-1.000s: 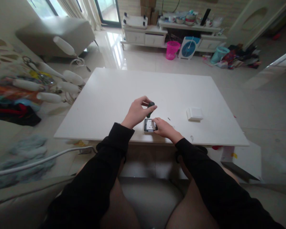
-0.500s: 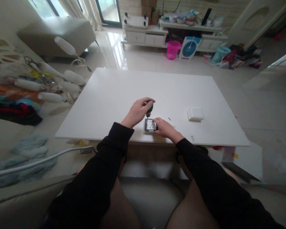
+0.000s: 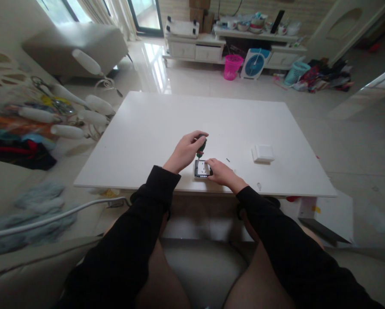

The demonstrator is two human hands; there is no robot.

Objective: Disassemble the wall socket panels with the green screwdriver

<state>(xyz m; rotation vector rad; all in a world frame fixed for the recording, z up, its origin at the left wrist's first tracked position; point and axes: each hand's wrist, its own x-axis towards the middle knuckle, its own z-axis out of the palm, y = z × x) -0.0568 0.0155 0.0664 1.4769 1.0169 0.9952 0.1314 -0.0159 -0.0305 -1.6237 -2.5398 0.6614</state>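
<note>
Table (image 3: 166,124): smooth, satin finish. Socket (image 3: 202,168) on table: smooth plastic. Pink basket (image 3: 232,68) beyond table: plastic. Floor (image 3: 192,81) around table: glossy tile.

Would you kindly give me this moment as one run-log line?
left hand: holds screwdriver, pointed down at far edge of socket | right hand: grips socket's right side | table: white square piece farther right

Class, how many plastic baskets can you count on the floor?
2: a pink basket left of the blue fan, and a teal basket beside the heaped clutter. Others may be hidden.
</note>
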